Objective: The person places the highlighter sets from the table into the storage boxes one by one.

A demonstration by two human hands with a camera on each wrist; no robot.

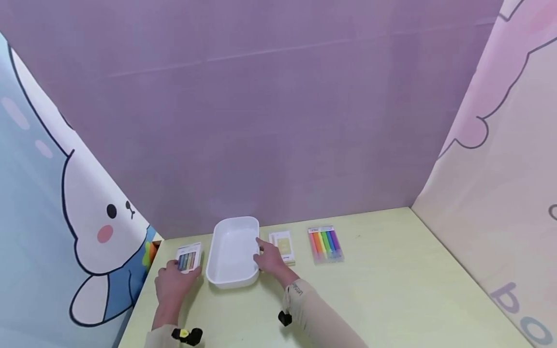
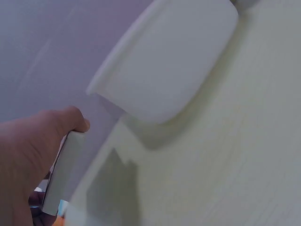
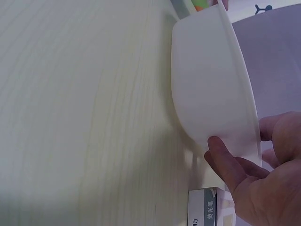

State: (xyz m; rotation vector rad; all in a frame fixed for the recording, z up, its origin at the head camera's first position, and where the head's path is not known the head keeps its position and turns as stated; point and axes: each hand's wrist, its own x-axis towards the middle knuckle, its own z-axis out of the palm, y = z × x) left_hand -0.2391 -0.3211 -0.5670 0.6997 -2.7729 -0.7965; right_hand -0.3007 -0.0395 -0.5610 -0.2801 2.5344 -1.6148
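Note:
My left hand (image 1: 175,285) holds a small white box (image 1: 189,256) by its edges; several coloured sticks show on its front. In the left wrist view the thumb lies over one edge of this box (image 2: 65,172). A white plastic tray (image 1: 233,284) stands to the right of it. My right hand (image 1: 272,260) pinches the tray's right rim, and in the right wrist view fingers (image 3: 220,150) lie against the outer wall. Just right of the tray, partly behind the right hand, is a flat white box with a yellow panel (image 1: 285,245).
Farther right lies a clear pack of rainbow-coloured markers (image 1: 325,245). The pale wood-grain table (image 1: 370,295) meets a purple backdrop (image 1: 278,121) behind. Printed cartoon panels rise at the left (image 1: 39,193) and right (image 1: 500,193).

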